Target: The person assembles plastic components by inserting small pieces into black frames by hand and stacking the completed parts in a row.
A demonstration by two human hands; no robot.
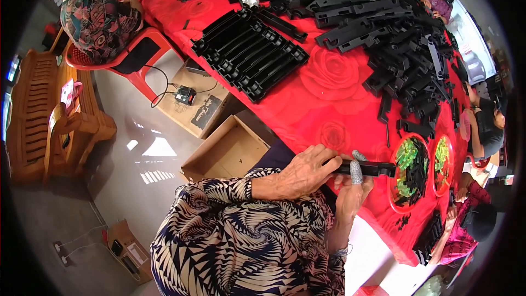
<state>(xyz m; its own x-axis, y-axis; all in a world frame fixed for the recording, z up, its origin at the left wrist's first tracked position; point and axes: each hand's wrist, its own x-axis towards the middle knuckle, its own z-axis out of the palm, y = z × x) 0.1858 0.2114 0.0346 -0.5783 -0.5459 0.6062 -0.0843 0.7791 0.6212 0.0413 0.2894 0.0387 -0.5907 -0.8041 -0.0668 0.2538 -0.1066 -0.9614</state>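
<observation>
My left hand (308,172) is closed on one end of a long black plastic strip part (375,169) at the table's near edge. From below, my right hand (352,194) grips the same part, with silvery-grey coverings on its thumb and a fingertip. The far end of the part points right, toward a red-rimmed basket (390,186) with small green and black pieces. A second red-rimmed basket (435,178) of green pieces stands just beyond. What lies under my left fingers is hidden.
A red cloth-covered table (334,74) carries a stack of black slotted parts (249,49) and a large heap of black parts (383,27). Open cardboard box (230,151) sits beside me on the left. Several people work around the table; one sits on a red chair (150,38).
</observation>
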